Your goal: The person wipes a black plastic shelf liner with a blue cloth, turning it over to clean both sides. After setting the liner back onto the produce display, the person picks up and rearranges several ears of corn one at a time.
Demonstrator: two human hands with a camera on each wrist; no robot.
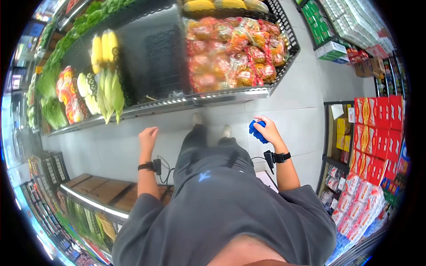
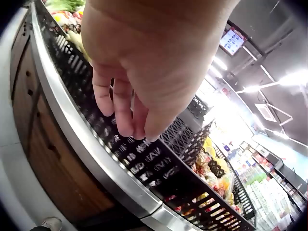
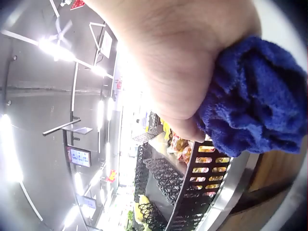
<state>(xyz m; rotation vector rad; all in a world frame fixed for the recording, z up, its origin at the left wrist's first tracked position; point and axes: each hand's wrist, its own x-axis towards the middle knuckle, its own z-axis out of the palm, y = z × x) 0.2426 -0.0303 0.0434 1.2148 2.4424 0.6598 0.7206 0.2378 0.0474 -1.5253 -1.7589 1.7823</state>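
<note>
My right hand (image 1: 268, 130) grips a crumpled blue cloth (image 1: 258, 132), held out in front of the body at the right. In the right wrist view the cloth (image 3: 257, 98) bulges out of the palm, and most of the fingers are hidden behind the hand. My left hand (image 1: 148, 136) hangs at the left with nothing in it, its fingers loosely bent. The left wrist view shows that hand (image 2: 139, 72) in front of the black slatted rim (image 2: 144, 161) of the produce stand.
Ahead stands the produce stand with a metal front edge (image 1: 199, 101). It bears red-netted packs of fruit (image 1: 235, 53), corn in husks (image 1: 110, 94) and peeled yellow corn (image 1: 104, 48). Red boxes (image 1: 377, 133) are stacked at the right. A wooden-topped case (image 1: 102, 189) stands at the left.
</note>
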